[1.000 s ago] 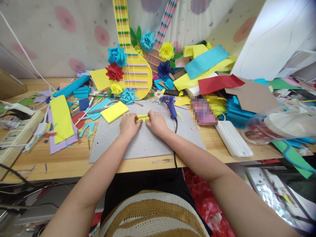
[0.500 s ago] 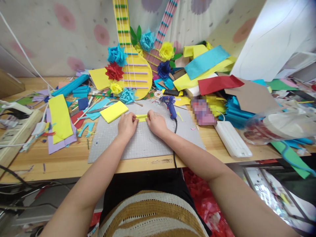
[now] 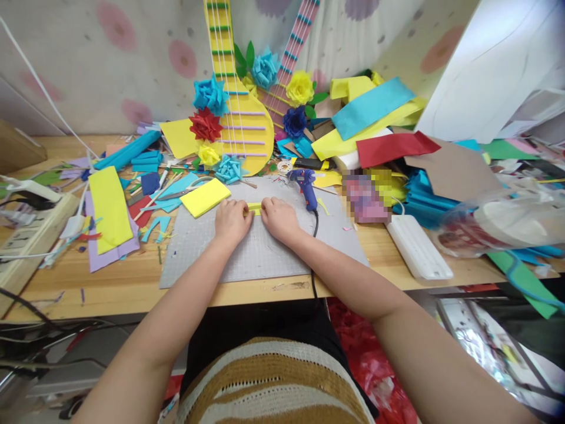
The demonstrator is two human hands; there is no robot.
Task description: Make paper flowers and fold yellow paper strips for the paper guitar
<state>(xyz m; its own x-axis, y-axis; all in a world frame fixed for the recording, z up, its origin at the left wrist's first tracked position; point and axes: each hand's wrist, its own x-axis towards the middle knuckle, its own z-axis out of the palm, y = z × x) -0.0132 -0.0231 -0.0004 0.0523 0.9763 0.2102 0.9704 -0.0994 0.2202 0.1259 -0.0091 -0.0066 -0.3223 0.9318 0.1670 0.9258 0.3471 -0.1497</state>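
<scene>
A narrow yellow paper strip (image 3: 255, 209) lies low over the grey cutting mat (image 3: 260, 253), stretched between my two hands. My left hand (image 3: 233, 221) has its fingers closed on the left end of the strip. At the other end, my right hand (image 3: 279, 219) grips it with curled fingers. Both fingertips partly hide the strip, and folds in it are too small to make out. Just left of my left hand sits a folded yellow paper piece (image 3: 205, 197). A blue hot glue gun (image 3: 304, 185) rests beyond my right hand, its black cord running toward the table edge.
Behind the mat stands a yellow paper guitar (image 3: 247, 129) with paper flowers. Scissors (image 3: 185, 189) lie among blue scraps at left. A white power strip (image 3: 419, 246) is at right, near stacked coloured paper (image 3: 373, 109). A wooden-edged socket block (image 3: 26, 241) stands far left.
My left hand has shifted slightly right, closer to my right hand, so less of the yellow strip shows between them. Both hands keep hold of it.
</scene>
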